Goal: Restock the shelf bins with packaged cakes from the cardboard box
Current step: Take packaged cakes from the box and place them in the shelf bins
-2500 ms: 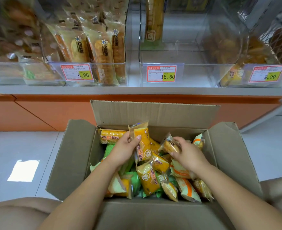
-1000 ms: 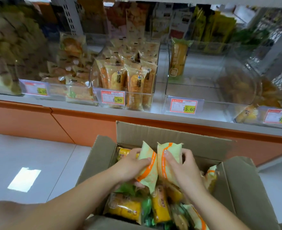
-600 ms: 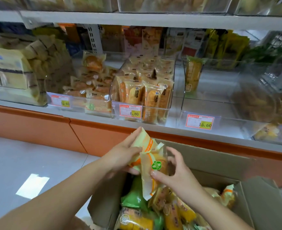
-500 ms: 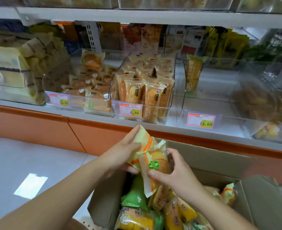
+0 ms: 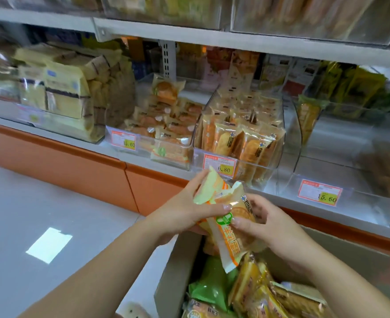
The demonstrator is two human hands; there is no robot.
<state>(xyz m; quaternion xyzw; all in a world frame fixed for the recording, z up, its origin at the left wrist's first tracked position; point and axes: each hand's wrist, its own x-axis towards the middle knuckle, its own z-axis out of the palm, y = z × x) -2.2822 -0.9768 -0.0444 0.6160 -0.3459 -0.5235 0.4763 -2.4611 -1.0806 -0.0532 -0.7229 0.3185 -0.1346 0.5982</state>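
Held packets: a pale green-and-orange cake packet and a clear orange-striped cake packet with a green logo are pressed face to face, above the open brown cardboard box and in front of the shelf.
Why held so: probably to stack the two so that both go in together.
Left hand: the fingers are curled over the green packet's top edge, and the thumb is clamped across both wrappers.
Right hand: the thumb is in front and the curled fingers are behind, pinching the clear packet at its middle.
Box contents: more green and yellow wrapped cakes lie loose inside.
Likely target: the clear plastic shelf bin, well apart from the hands, already holds a packet that looks the same.
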